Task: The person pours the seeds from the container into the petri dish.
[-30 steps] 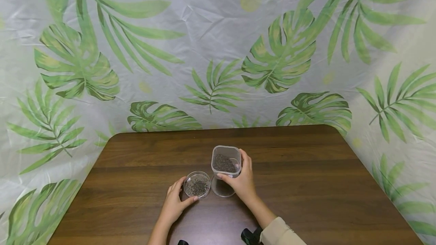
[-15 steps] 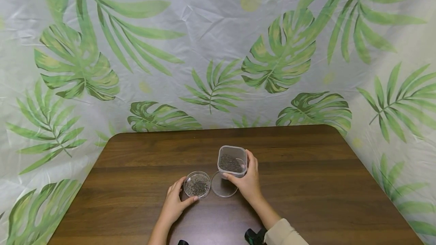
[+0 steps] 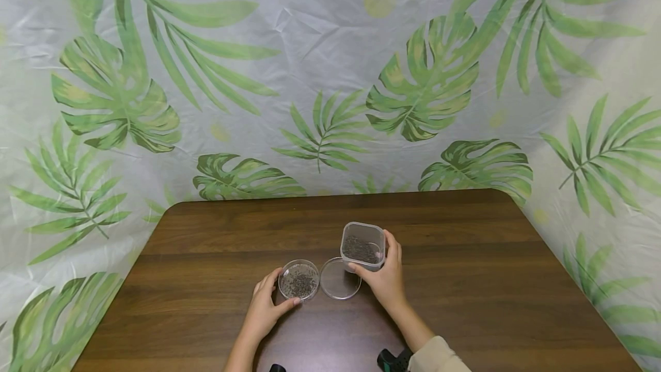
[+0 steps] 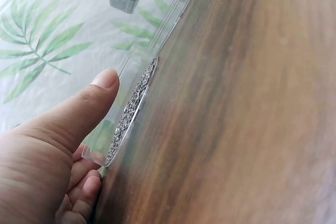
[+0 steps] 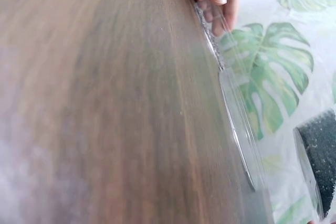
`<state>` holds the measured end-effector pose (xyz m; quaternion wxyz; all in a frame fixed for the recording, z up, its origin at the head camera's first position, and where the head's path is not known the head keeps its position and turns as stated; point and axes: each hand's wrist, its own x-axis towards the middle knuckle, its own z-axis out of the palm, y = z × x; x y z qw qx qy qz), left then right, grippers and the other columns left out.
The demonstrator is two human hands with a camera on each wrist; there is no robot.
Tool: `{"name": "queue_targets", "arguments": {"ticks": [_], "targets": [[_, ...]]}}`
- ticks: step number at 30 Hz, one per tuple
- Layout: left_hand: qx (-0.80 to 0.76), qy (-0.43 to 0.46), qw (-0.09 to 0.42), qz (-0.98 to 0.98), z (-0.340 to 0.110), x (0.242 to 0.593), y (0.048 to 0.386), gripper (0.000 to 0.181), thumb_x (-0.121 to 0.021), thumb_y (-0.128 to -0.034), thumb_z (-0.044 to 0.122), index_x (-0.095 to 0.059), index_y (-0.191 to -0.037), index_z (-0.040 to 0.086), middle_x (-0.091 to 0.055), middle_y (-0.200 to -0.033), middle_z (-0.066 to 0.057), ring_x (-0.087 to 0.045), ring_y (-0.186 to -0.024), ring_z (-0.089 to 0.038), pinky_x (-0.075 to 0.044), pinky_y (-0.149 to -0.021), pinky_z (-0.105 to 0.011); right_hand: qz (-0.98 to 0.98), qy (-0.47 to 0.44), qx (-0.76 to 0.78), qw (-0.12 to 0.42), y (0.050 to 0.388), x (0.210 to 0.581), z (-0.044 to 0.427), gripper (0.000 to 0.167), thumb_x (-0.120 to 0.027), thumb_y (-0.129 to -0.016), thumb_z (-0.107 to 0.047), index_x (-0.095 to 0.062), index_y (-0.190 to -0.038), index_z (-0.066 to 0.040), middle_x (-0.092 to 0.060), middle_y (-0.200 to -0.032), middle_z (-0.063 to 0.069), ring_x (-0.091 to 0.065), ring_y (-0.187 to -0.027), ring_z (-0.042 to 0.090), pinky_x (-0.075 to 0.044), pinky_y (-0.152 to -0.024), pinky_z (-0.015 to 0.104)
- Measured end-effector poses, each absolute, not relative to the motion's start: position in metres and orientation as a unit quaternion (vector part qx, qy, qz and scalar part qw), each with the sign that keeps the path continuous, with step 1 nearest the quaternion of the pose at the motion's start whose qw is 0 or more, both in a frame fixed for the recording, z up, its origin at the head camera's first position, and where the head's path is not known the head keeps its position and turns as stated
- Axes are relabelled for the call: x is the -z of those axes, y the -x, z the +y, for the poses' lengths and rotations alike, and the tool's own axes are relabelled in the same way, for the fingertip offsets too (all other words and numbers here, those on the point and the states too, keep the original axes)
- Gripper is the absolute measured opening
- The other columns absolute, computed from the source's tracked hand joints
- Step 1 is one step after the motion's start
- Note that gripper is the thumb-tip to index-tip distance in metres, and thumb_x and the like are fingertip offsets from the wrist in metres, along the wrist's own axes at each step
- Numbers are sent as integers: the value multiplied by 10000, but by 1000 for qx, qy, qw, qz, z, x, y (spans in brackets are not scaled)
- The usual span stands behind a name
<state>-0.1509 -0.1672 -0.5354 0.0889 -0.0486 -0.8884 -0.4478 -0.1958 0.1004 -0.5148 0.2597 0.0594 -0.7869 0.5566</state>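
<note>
My left hand [image 3: 264,310] grips the rim of a round clear petri dish [image 3: 283,287] on the table, thumb at the near side and fingers at the far left. Dark granules [image 3: 300,285] lie scattered over its floor. Touching it on the right is a second clear round dish or lid [image 3: 339,283] with no granules visible in it. My right hand [image 3: 388,281] holds a square clear plastic container [image 3: 363,229], partly filled with similar dark granules, raised above the table behind that second dish. In the right wrist view the container [image 5: 319,156] is cut off at the edge.
The brown wooden table [image 3: 206,240] has rounded far corners. A leaf-printed cloth [image 3: 330,62] hangs behind it. Black devices sit by both wrists, the right one [image 3: 393,359] near a beige sleeve [image 3: 436,355].
My right hand has moved the container to the right, away from the granule dish, uncovering more of the second dish. The left hand and both dishes have stayed in place.
</note>
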Motion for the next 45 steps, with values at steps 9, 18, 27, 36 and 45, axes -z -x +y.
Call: {"name": "queue_targets", "arguments": {"ticks": [9,18,27,36,45], "targets": [[449,49,90,-888,-168,536,150,846,-788,-639,368,-413,-1318,30,-457,-1283,-148,-420,-1111,-292,-412,-913,-417,-784,-49,-561,262,193,520,109,1026,-871,-536,-300,-297,-1359,-88,-389,-1222,87,-413,-1073,221,-361,-878,384],[447,49,89,-889,-167,536,150,849,-787,-637,379,-414,-1317,33,-458,-1280,-148,-431,-1099,-294,-414,-909,-419,-785,-31,-559,264,190,525,116,1025,-871,-531,-312,-303,-1364,-125,-389,-1213,97,-413,-1065,226,-354,-860,371],[445,49,88,-890,-167,536,150,848,-786,-637,383,-416,-1314,31,-463,-1275,-147,-439,-1092,-291,-418,-905,-415,-788,-17,-556,266,188,529,124,1025,-875,-531,-285,-302,-1356,-83,-391,-1216,107,-404,-1083,243,-348,-870,378],[444,47,85,-891,-167,535,151,846,-784,-641,384,-416,-1317,34,-459,-1279,-145,-434,-1098,-293,-416,-907,-416,-789,-4,-553,267,186,531,130,1027,-877,-530,-270,-300,-1355,-66,-392,-1196,107,-397,-1077,234,-350,-851,384],[443,50,87,-891,-167,535,151,844,-783,-642,385,-416,-1316,32,-459,-1278,-147,-436,-1092,-292,-419,-902,-417,-787,5,-555,270,185,532,135,1008,-873,-543,-247,-301,-1351,-61,-393,-1198,113,-398,-1079,244,-341,-862,379]]}}
